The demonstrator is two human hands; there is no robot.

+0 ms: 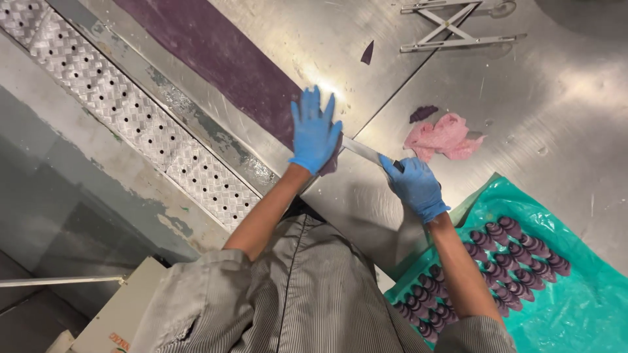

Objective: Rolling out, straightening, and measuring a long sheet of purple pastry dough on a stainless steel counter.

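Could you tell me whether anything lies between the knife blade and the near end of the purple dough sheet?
Nothing visible does. The right hand holds the knife, whose blade reaches the purple dough sheet where the left hand presses it flat. The pink scrap lies off to the side.

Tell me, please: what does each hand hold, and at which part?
The right hand holds a knife by its handle. The left hand holds nothing; it lies flat on the purple dough sheet.

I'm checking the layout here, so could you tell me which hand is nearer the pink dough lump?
Right. The right hand grips the knife just beside the pink dough lump; the left hand lies beyond, flat on the purple dough sheet.
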